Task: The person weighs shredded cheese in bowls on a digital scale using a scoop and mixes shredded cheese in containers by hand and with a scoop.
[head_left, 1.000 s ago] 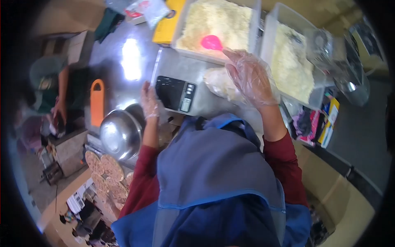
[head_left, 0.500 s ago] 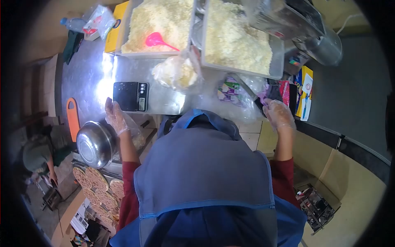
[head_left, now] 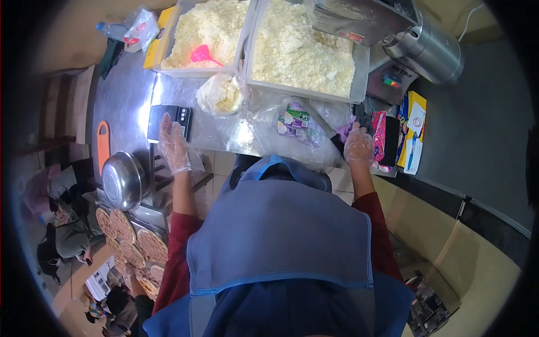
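My left hand point(head_left: 173, 141), in a clear plastic glove, has its fingers stretched out and holds nothing. It overlaps the near right part of a black digital scale point(head_left: 156, 122); whether it touches the scale I cannot tell. My right hand point(head_left: 358, 147), gloved too, is at the counter's front edge with its fingers bent but apart. It lies right beside the black handle of a knife point(head_left: 323, 122) and a pinkish-purple item point(head_left: 343, 130). The knife lies across clear plastic with purple-and-green printed packets point(head_left: 293, 119). A clear bag of pale, creamy stuff point(head_left: 227, 95) sits behind the scale.
Two plastic tubs of pale crumbly shreds point(head_left: 303, 56) stand at the back, one with a pink scoop point(head_left: 201, 54). A metal machine point(head_left: 365, 19) is behind right. At left are a steel bowl point(head_left: 120, 181), an orange-handled tool point(head_left: 103, 147) and topped flat rounds point(head_left: 120, 227).
My left hand has moved right and forward, from beside the scale to over its near part. My right hand has shifted slightly left, closer to the knife handle. Another person's arm appears by the flat rounds.
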### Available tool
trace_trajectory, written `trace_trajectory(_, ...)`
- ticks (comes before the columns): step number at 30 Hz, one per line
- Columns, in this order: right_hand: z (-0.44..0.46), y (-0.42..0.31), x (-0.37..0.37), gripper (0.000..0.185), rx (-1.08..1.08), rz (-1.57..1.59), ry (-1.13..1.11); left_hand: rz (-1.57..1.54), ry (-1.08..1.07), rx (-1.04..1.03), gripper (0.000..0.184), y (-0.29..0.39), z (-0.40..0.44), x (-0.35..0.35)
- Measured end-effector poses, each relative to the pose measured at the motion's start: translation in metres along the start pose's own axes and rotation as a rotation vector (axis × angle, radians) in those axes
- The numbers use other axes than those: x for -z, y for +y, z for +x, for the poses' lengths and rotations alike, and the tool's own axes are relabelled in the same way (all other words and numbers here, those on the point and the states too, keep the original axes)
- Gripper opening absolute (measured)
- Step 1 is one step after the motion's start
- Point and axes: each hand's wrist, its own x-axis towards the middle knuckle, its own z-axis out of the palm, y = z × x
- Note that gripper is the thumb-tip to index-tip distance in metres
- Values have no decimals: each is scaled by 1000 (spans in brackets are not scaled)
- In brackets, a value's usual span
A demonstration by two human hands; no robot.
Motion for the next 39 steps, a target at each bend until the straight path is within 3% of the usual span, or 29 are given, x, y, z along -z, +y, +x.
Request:
trace_trajectory(4, 21, 11, 0, 21, 91, -17, -41, 118, 26, -58, 46, -7, -11, 9)
trace_trajectory(6, 10, 6, 38, 20, 35, 18, -1, 149, 78, -15, 45, 2, -17, 16)
trace_trajectory(9, -3, 26, 79, 26, 166, 213, 138, 167, 134, -15, 45, -11, -19, 30)
trace_trajectory(12, -6, 34, 130, 34, 211, 471, -34, 189, 174, 27, 45, -16, -19, 42)
trace_trajectory(14, -4, 39, 145, 32, 417, 763, -19, 174, 196, 39, 46, -28, -19, 50)
trace_trajectory(15, -9, 31, 158, 32, 439, 757, -24, 160, 207, 43, 46, -34, -19, 54)
trace_trajectory(17, -26, -12, 197, 33, 619, 1139, -46, 198, 223, 86, 47, -41, -19, 62)
trace_trajectory(18, -31, -38, 205, 33, 652, 1135, -67, 231, 213, 125, 47, -44, -19, 65)
trace_trajectory(20, -46, -91, 214, 39, 428, 1304, -228, 172, 241, 186, 49, -59, -17, 73)
trace_trajectory(21, -45, -120, 219, 46, 687, 1394, -324, 175, 272, 197, 49, -67, -16, 76)
trace_trajectory(23, -44, -189, 205, 49, 785, 1483, -432, 102, 265, 252, 52, -81, -10, 80)
trace_trajectory(26, -36, -297, 192, 40, 994, 1183, -486, 104, 283, 408, 54, -95, 4, 82)
trace_trajectory(27, -27, -333, 173, 35, 1167, 1187, -348, 173, 278, 373, 63, -92, 10, 82)
trace_trajectory(29, -16, -397, 141, 27, 1221, 1113, -130, 277, 295, 332, 68, -107, 21, 78)
trace_trajectory(33, -4, -484, 88, 28, 1086, 945, -60, 493, 225, 163, 84, -121, 31, 75)
trace_trajectory(35, -3, -510, 58, 23, 1065, 666, 63, 509, 212, 174, 84, -117, 31, 78)
trace_trajectory(38, -22, -530, 29, 25, 1113, 543, 40, 497, 205, 189, 81, -108, 31, 83)
trace_trajectory(39, -31, -534, 27, 24, 1212, 491, -89, 443, 111, 280, 75, -101, 33, 88)
